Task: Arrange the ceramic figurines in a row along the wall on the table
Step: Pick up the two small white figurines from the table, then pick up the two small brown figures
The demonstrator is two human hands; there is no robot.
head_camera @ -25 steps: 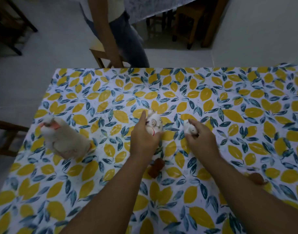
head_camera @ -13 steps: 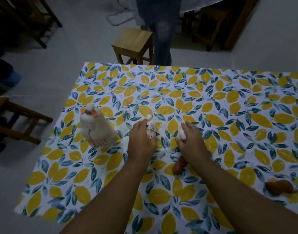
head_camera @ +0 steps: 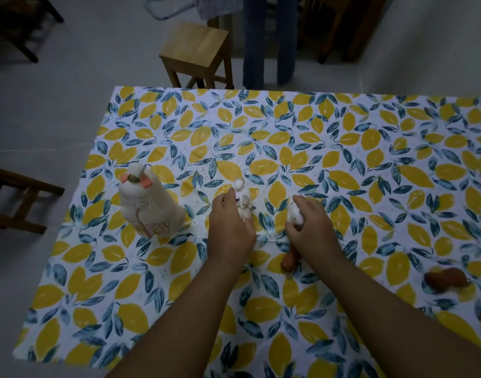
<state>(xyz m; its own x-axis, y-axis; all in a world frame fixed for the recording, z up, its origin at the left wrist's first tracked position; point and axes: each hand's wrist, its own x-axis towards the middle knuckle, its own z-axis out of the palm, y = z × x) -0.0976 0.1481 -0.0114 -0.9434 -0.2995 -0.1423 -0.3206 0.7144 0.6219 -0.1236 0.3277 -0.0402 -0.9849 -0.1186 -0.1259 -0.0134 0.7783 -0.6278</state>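
Observation:
My left hand [head_camera: 230,227] grips a small white figurine with a spiral mark [head_camera: 243,197] near the middle of the table. My right hand [head_camera: 314,227] grips a smaller white figurine [head_camera: 295,215] just to the right of it. A tall cream cat-like figurine [head_camera: 149,203] stands upright on the left of the table. A small brown figurine [head_camera: 289,259] lies under my right wrist, partly hidden. Another brown figurine [head_camera: 445,278] lies on its side at the far right.
The table wears a lemon-print cloth [head_camera: 343,137]. Beyond its far edge stand a wooden stool [head_camera: 197,47] and a person's legs in jeans [head_camera: 269,39]. A wooden chair [head_camera: 18,197] sits by the left edge. A white wall [head_camera: 438,42] runs at the far right.
The view has shifted so the table sits more to the right. Both hands, each holding its white figurine, have stayed close together near the table's middle. The person beyond has stepped right.

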